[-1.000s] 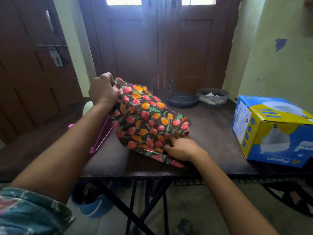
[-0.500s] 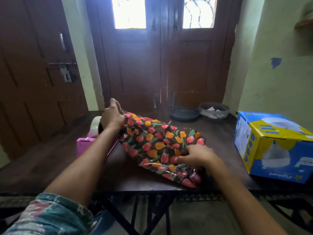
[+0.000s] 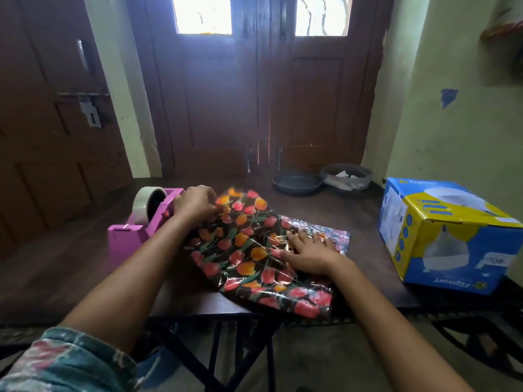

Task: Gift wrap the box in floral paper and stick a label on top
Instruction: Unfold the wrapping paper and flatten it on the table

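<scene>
Paper [image 3: 249,250] lies near the table's [image 3: 70,273] front edge, its near corner overhanging. Right hand [image 3: 308,253] lies flat on it, fingers spread, likely pinning it. Left hand [image 3: 195,203], fingers curled, pinches the far corner, probably to unfold it. Box [image 3: 441,236] sits unwrapped at the right edge. Dispenser [image 3: 144,222] just left of the paper, in reach.

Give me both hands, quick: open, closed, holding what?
Left hand: closed, pinching the far edge of the floral paper.
Right hand: open, flat on the paper, gripping nothing.
</scene>
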